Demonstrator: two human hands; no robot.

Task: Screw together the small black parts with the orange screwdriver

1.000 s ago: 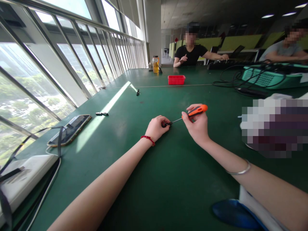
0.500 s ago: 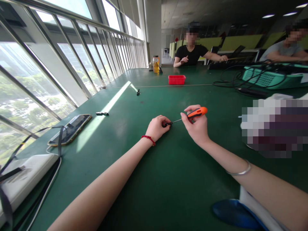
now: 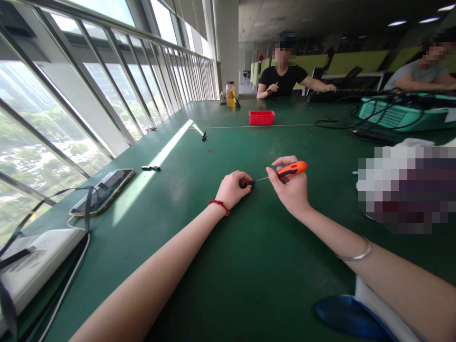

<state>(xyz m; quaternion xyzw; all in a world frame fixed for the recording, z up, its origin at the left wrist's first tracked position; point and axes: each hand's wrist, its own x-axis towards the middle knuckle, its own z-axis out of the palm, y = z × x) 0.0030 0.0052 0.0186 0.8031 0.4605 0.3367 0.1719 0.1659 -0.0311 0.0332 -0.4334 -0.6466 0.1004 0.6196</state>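
My left hand (image 3: 233,187) rests on the green table (image 3: 199,256), its fingers closed around a small black part (image 3: 246,183) whose exact kind I cannot make out. In my right hand (image 3: 292,190) is an orange and black screwdriver (image 3: 294,168), gripped by the handle between thumb and fingers. Its thin shaft points left, and the tip meets the right end of the black part. Farther off on the table lie two more small black pieces, one (image 3: 151,168) to the left and another (image 3: 204,136) toward the back.
A red bin (image 3: 261,118) and a jar of yellow liquid (image 3: 231,95) stand toward the back. On the left lie a phone (image 3: 103,192) and a white power strip (image 3: 42,266). A teal basket (image 3: 388,114) with cables is at right. Two people sit across the table.
The screwdriver's handle has turned slightly in my right hand, showing more orange. My left hand and the black part stay in place.
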